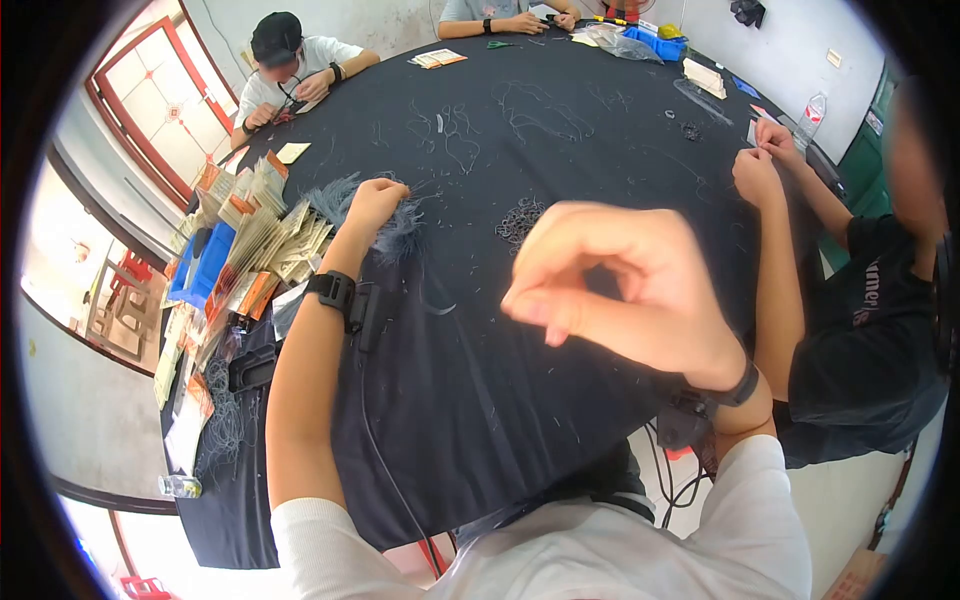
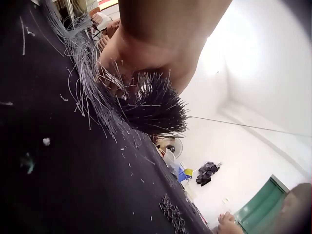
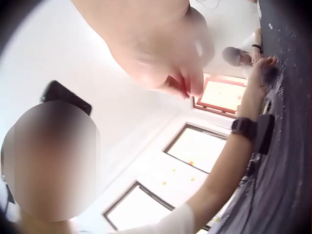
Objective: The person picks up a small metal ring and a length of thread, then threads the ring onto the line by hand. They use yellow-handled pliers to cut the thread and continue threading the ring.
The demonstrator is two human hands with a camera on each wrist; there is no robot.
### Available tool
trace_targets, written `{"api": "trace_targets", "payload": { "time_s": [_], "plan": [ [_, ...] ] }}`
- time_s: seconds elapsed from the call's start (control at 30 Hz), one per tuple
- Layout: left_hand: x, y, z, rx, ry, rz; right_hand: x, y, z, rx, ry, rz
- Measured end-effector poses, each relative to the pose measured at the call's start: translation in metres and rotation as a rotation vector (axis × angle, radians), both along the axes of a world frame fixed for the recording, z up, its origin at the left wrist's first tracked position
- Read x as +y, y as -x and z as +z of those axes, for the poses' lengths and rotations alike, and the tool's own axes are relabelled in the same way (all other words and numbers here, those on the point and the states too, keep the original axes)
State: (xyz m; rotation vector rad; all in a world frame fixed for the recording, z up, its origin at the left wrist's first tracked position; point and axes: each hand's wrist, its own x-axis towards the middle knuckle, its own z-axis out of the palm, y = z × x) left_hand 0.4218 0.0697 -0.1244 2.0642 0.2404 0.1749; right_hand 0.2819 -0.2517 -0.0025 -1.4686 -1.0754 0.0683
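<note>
My left hand (image 1: 376,204) is over the left side of the black table and grips a thick bundle of thin strands (image 2: 156,108). The bundle's dark cut ends fan out past the fingers in the left wrist view, while long grey strands (image 2: 88,80) trail on the other side. From the cut ends a thin dark strand (image 2: 243,124) runs off to the right. Raised above the table, my right hand (image 1: 630,285) pinches with thumb and fingertips together, blurred in the head view. What sits between those fingertips is too fine to show.
A heap of small dark pieces (image 1: 520,222) lies mid-table. Stacked paper cards (image 1: 265,235) and a blue box (image 1: 203,262) crowd the left edge. Loose strands (image 1: 540,110) lie farther back. A person (image 1: 860,290) sits close on the right; others sit opposite.
</note>
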Motion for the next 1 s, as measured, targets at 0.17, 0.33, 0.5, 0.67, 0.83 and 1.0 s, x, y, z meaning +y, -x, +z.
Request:
{"api": "trace_targets", "payload": {
  "time_s": [0.17,0.33,0.5,0.67,0.83,1.0],
  "plan": [
    [0.003,0.010,0.000,-0.033,0.080,0.011,0.002,-0.021,-0.004,-0.211,0.040,-0.265],
    [0.003,0.014,0.005,-0.043,0.098,-0.022,0.027,-0.052,-0.035,-0.042,0.342,-0.196],
    [0.006,0.012,0.001,-0.031,0.137,-0.013,0.069,-0.060,-0.071,-0.435,0.517,-0.098],
    [0.005,0.015,0.005,-0.023,0.154,-0.015,0.116,-0.072,-0.096,-0.949,0.436,0.005],
    [0.009,0.014,0.004,-0.003,0.129,-0.024,0.128,-0.081,-0.094,-1.078,0.611,0.189],
    [0.014,0.012,0.003,-0.024,0.127,0.011,0.116,-0.076,-0.090,-0.885,0.452,0.156]
  ]
}}
